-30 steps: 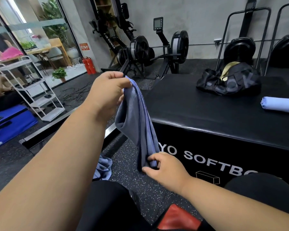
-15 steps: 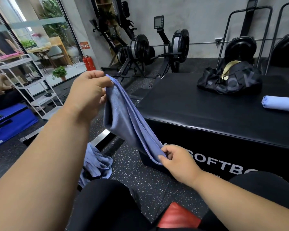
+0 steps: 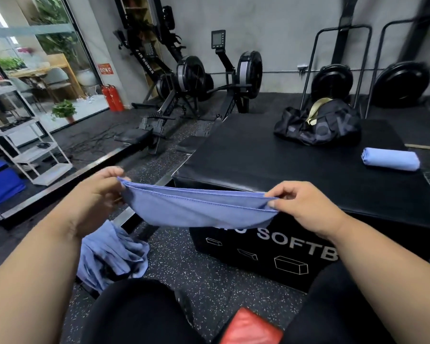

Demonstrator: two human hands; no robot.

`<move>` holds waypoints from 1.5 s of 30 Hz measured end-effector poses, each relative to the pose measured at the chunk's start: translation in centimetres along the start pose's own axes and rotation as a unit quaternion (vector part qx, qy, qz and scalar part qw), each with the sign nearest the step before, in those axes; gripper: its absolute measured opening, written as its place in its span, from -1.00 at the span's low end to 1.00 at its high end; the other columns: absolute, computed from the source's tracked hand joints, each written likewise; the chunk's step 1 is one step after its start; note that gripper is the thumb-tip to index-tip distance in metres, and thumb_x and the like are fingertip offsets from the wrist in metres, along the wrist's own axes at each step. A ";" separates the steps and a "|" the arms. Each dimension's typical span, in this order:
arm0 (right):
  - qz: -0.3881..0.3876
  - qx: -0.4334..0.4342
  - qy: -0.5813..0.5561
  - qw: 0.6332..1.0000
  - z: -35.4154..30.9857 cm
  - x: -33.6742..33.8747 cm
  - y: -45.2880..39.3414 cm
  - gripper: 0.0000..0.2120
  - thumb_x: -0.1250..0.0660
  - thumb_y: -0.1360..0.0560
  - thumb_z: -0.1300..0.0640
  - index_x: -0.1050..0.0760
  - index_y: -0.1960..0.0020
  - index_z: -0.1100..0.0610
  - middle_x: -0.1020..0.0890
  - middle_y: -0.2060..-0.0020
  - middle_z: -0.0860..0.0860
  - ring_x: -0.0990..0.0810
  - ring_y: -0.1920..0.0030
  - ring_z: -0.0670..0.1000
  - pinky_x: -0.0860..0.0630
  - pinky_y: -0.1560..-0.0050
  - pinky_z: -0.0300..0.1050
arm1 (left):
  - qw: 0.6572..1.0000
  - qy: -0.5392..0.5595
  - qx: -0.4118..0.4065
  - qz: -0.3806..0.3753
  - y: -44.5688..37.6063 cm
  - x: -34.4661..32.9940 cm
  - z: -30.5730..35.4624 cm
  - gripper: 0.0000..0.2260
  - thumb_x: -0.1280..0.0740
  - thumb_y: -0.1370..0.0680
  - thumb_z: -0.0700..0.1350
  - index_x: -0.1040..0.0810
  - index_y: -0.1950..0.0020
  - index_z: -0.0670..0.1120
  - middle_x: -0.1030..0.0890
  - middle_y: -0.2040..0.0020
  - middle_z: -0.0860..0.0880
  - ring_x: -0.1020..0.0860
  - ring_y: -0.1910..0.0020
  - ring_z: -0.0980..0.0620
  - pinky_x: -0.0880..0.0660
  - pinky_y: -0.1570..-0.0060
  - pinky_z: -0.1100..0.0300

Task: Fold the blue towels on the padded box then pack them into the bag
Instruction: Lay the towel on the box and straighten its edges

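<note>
**Blue towel held taut between your two hands, in front of the padded box**

Left to right. At far left a white shelf rack (image 3: 23,135) stands on the floor beside the glass wall. Nearer you, a heap of loose blue towels (image 3: 109,256) lies crumpled on the speckled floor (image 3: 209,281), just beside your left knee. Your left hand (image 3: 94,194) pinches one upper corner of the blue towel (image 3: 199,209); its grip is closed on the cloth, thumb and fingers curled round the hem. The towel spans the gap between your hands as a doubled band, with two stitched hems running side by side along its top, and sags slightly in the middle. It hangs in the air before the near left corner of the padded box (image 3: 271,160), not touching it. Your right hand (image 3: 305,209) pinches the opposite corner, its grip likewise closed on the towel.

On the worktop formed by the box lid, the black bag (image 3: 318,127) sits at the far side, slumped, with a gold strap showing at its top; its contents cannot be seen. To the right, near the box's right edge and well apart from the bag, a rolled blue towel (image 3: 390,158) lies on its side.
</note>
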State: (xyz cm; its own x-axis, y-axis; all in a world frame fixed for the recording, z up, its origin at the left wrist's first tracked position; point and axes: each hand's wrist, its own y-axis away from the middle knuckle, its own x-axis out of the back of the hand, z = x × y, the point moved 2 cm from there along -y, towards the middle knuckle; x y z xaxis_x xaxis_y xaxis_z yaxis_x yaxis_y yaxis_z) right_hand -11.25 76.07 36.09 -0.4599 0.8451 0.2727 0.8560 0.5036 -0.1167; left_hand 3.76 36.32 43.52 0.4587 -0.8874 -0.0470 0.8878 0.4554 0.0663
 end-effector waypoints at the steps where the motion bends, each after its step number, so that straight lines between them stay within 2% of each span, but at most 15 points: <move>1: 0.011 0.004 -0.011 1.000 -0.5 0.6 -0.1 -0.80 -0.45 -0.52 0.37 -0.73 0.08 0.08 -0.77 0.11 0.08 -0.67 0.10 -0.02 -0.55 -0.05 -0.07 | 1.000 0.002 0.012 -0.006 -0.1 -0.1 -0.8 -0.66 -0.19 -0.62 -0.40 -0.53 0.06 0.04 -0.66 0.22 0.07 -0.53 0.23 0.07 -0.41 0.14 0.16; 4: 0.046 0.009 -0.030 0.998 -0.9 1.9 -0.5 -0.76 -0.40 -0.53 0.40 -0.71 0.11 0.08 -0.75 0.14 0.06 -0.63 0.14 -0.01 -0.50 0.01 -0.08 | 0.999 0.006 0.025 -0.030 -0.7 -1.3 -2.9 -0.66 -0.18 -0.61 -0.42 -0.51 0.02 0.04 -0.64 0.20 0.06 -0.55 0.23 0.11 -0.49 0.15 0.18; 9: 0.081 -0.003 -0.040 0.996 -0.2 3.6 -1.2 -0.69 -0.29 -0.49 0.49 -0.57 0.21 0.10 -0.52 0.31 -0.01 -0.38 0.30 -0.07 -0.25 0.22 -0.09 | 0.999 -0.003 0.029 -0.046 -1.9 -3.8 -5.4 -0.63 -0.16 -0.59 -0.46 -0.50 0.01 0.02 -0.59 0.22 0.03 -0.54 0.29 0.12 -0.54 0.28 0.29; 13: 0.060 -0.023 0.074 0.995 0.2 5.2 -1.2 -0.73 -0.28 -0.50 0.41 -0.62 0.22 0.12 -0.47 0.43 -0.14 -0.31 0.41 -0.14 -0.24 0.32 -0.22 | 0.998 0.003 0.034 -0.055 -3.2 -5.5 -6.3 -0.63 -0.17 -0.58 -0.46 -0.53 0.04 0.02 -0.54 0.18 -0.01 -0.50 0.24 0.06 -0.53 0.30 0.26; 17: 0.028 -0.011 0.200 0.979 0.7 6.1 -1.1 -0.71 -0.31 -0.47 0.39 -0.71 0.18 0.08 -0.56 0.40 -0.26 -0.45 0.44 -0.15 -0.33 0.35 -0.36 | 0.996 0.032 0.036 -0.069 -4.7 -6.8 -6.5 -0.58 -0.16 -0.57 -0.46 -0.59 0.11 0.05 -0.56 0.17 -0.03 -0.47 0.24 0.05 -0.47 0.33 0.25; 20: 0.022 0.031 0.251 0.967 1.8 6.5 -1.0 -0.76 -0.48 -0.45 0.27 -0.69 0.24 -0.07 -0.63 0.22 -0.17 -0.57 0.31 -0.09 -0.46 0.19 -0.24 | 0.994 0.061 0.034 -0.080 -5.6 -7.8 -5.9 -0.60 -0.12 -0.57 -0.47 -0.53 0.06 0.02 -0.57 0.18 -0.02 -0.50 0.27 0.08 -0.47 0.36 0.29; 22: 0.016 0.033 0.256 0.966 2.4 6.6 -1.1 -0.83 -0.61 -0.39 0.12 -0.67 0.25 -0.09 -0.64 0.19 -0.10 -0.60 0.29 -0.04 -0.55 0.17 -0.14 | 0.993 0.068 0.029 -0.087 -6.2 -8.3 -5.5 -0.61 -0.10 -0.57 -0.47 -0.51 0.04 0.00 -0.59 0.18 -0.01 -0.53 0.28 0.10 -0.46 0.35 0.30; 24: 0.005 0.025 0.266 0.964 2.8 6.6 -1.2 -0.82 -0.68 -0.32 0.00 -0.67 0.24 -0.11 -0.64 0.16 -0.09 -0.60 0.28 -0.04 -0.56 0.16 -0.18 | 0.994 0.060 0.022 -0.090 -6.7 -8.4 -5.1 -0.61 -0.10 -0.57 -0.47 -0.50 0.03 0.01 -0.60 0.17 0.00 -0.54 0.27 0.11 -0.46 0.33 0.29; 26: -0.007 0.029 0.285 0.958 3.1 6.6 -1.6 -0.81 -0.69 -0.32 -0.02 -0.67 0.24 -0.11 -0.63 0.17 -0.09 -0.61 0.26 -0.03 -0.55 0.15 -0.19 | 0.995 0.044 0.016 -0.090 -7.2 -8.3 -4.8 -0.60 -0.09 -0.57 -0.48 -0.49 0.02 0.01 -0.59 0.17 0.01 -0.55 0.26 0.11 -0.47 0.30 0.28; 31: 0.017 0.045 0.230 0.972 3.4 7.2 -2.4 -0.79 -0.65 -0.41 0.10 -0.65 0.28 -0.08 -0.63 0.21 -0.06 -0.58 0.27 -0.01 -0.52 0.17 -0.15 | 0.996 0.036 0.025 -0.083 -8.0 -7.7 -5.0 -0.61 -0.09 -0.57 -0.49 -0.48 0.02 -0.01 -0.62 0.20 0.01 -0.60 0.29 0.12 -0.55 0.34 0.31; 34: 0.046 0.034 0.193 0.979 4.0 7.9 -3.1 -0.78 -0.62 -0.43 0.16 -0.63 0.27 -0.04 -0.62 0.26 -0.03 -0.47 0.36 -0.09 -0.44 0.25 -0.18 | 0.996 0.013 0.035 -0.083 -8.5 -7.9 -5.8 -0.61 -0.12 -0.57 -0.49 -0.49 0.04 0.00 -0.59 0.18 -0.01 -0.57 0.27 0.10 -0.55 0.26 0.25; 36: 0.059 0.015 0.156 0.986 4.5 8.3 -3.5 -0.79 -0.58 -0.46 0.21 -0.59 0.23 0.01 -0.56 0.37 -0.05 -0.40 0.40 -0.10 -0.39 0.29 -0.19 | 0.996 0.002 0.045 -0.077 -9.1 -8.3 -6.4 -0.62 -0.13 -0.57 -0.48 -0.50 0.05 0.00 -0.59 0.19 0.00 -0.57 0.26 0.09 -0.51 0.16 0.18; 39: 0.070 -0.007 0.100 0.992 5.2 8.9 -3.9 -0.81 -0.53 -0.49 0.32 -0.54 0.18 0.17 -0.47 0.49 -0.19 -0.33 0.46 -0.17 -0.31 0.37 -0.34 | 0.995 0.002 0.066 -0.072 -10.2 -9.3 -7.3 -0.64 -0.15 -0.56 -0.48 -0.50 0.03 -0.01 -0.61 0.21 0.00 -0.57 0.24 0.06 -0.49 0.15 0.15; 41: 0.078 -0.016 0.076 0.994 5.8 9.4 -4.3 -0.82 -0.50 -0.50 0.37 -0.55 0.17 0.20 -0.49 0.48 -0.22 -0.36 0.46 -0.20 -0.32 0.35 -0.39 | 0.994 0.009 0.084 -0.073 -11.2 -10.2 -8.0 -0.64 -0.17 -0.55 -0.47 -0.51 0.02 0.00 -0.60 0.18 -0.03 -0.57 0.23 0.03 -0.47 0.13 0.12; 45: 0.099 -0.030 0.046 0.994 7.3 10.7 -5.5 -0.81 -0.47 -0.51 0.41 -0.62 0.08 0.13 -0.59 0.31 -0.11 -0.46 0.34 -0.15 -0.44 0.26 -0.33 | 0.992 0.015 0.111 -0.061 -13.3 -12.5 -9.3 -0.66 -0.17 -0.54 -0.46 -0.49 0.00 0.00 -0.58 0.17 -0.04 -0.55 0.25 0.00 -0.49 0.20 0.14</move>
State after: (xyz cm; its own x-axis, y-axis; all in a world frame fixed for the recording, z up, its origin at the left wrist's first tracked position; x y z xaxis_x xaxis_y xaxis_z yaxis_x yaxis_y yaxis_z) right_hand -22.61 83.64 32.68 -0.2591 0.9054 0.3364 0.9415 0.3145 -0.1210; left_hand -13.40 42.00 33.98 0.3521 -0.9308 -0.0979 0.9082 0.3145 0.2761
